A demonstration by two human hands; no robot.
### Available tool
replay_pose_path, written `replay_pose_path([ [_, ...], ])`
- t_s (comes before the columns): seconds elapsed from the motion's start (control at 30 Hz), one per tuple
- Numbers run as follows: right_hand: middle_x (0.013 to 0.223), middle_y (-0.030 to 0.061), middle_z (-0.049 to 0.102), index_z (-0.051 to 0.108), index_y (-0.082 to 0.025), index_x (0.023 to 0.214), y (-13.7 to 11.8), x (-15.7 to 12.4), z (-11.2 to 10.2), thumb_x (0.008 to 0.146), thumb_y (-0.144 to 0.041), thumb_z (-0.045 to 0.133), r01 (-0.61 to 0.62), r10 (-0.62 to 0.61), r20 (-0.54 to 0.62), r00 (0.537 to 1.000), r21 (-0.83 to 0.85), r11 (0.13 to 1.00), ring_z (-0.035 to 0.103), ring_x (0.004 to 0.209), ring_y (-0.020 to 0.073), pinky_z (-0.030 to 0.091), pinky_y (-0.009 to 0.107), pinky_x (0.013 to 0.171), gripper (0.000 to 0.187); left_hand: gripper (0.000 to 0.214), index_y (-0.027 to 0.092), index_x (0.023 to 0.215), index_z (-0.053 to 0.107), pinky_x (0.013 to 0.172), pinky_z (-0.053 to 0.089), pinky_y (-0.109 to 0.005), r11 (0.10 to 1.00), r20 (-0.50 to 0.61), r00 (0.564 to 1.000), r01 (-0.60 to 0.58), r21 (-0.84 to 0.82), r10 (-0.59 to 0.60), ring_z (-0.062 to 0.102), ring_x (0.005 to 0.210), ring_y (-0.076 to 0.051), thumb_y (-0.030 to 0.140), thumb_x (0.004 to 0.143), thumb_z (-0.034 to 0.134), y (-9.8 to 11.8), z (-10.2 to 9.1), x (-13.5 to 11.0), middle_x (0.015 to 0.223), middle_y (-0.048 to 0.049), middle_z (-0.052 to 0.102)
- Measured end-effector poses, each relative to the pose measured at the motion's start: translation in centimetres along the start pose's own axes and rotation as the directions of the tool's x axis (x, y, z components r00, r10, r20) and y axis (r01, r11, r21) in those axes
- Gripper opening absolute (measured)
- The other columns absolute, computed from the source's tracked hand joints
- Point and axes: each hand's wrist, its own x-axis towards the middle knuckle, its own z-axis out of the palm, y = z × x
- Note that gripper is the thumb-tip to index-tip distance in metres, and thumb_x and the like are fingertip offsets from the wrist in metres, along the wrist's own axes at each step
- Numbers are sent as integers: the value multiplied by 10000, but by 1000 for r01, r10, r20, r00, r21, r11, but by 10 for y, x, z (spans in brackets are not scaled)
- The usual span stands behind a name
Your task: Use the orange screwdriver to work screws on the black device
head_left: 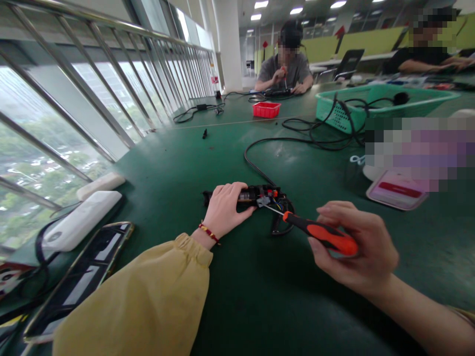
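My left hand (225, 207) lies over a small black opened device (260, 195) on the green table (237, 296), fingers curled round its left end. Coloured wires show inside the device, and a black cable (256, 168) runs from it toward the back. My right hand (352, 247) is closed round the orange and black handle of a screwdriver (322, 235). The thin metal tip reaches left to the device's exposed inside.
A phone (85, 277) and a white power bank (81, 220) lie at the left by the window railing. A green basket (371, 104) with cables, a red tray (266, 109) and a pink phone (397, 190) sit further back. Two other people work at the far end.
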Motion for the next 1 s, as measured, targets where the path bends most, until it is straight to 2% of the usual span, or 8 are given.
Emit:
replay_pose_path([
  [0.1,825,36,599,495,-207,1124,1,-1,0,629,-71,639,20,-19,17,1000,-39,999,567,635,166,521,387,632,534,352,190,1013,446,796,374,-352,1000,0,1000,1,6,-1,540,879,-212,377,739,566,0,0,0,948,-39,586],
  [0.23,885,60,580,458,-205,1171,2,0,0,593,-44,637,26,-25,-65,998,11,1000,576,724,198,507,370,591,626,351,185,1009,445,793,374,-347,1000,-3,1000,-1,10,1,538,872,-208,374,739,568,0,0,0,941,-38,583],
  [0.4,749,5,601,517,-235,1049,1,0,-1,660,-101,628,37,-33,63,997,-65,997,567,605,157,515,385,638,426,365,184,1014,446,793,374,-352,1000,6,1000,3,25,-3,534,864,-210,388,738,571,0,0,0,929,-40,581],
  [0.53,841,41,596,477,-229,1120,2,-1,1,654,-98,617,3,-5,-59,998,-38,999,585,738,200,508,365,602,504,360,186,1014,446,791,376,-353,1000,5,1000,4,19,-4,531,861,-210,387,741,567,0,1,0,926,-40,580],
  [0.57,846,44,595,473,-229,1122,2,0,1,652,-96,615,4,-5,-59,998,-29,1000,586,751,204,504,363,599,509,361,186,1013,446,788,376,-353,1000,3,1000,6,16,-6,531,859,-210,387,740,568,-1,1,0,924,-41,579],
  [0.73,667,-20,599,536,-227,953,-2,5,-3,693,-104,604,59,-51,167,985,-40,997,552,544,130,493,338,590,296,355,187,1012,444,784,372,-349,1000,1,1000,2,28,-2,530,859,-210,382,743,569,-1,1,0,918,-38,580],
  [1.0,609,-26,596,558,-206,797,0,7,-5,707,-52,542,41,-31,133,991,-75,996,517,477,102,475,294,528,180,368,176,1016,444,781,371,-348,999,11,1000,0,43,-1,527,856,-211,399,749,565,0,1,0,920,-43,577],
])
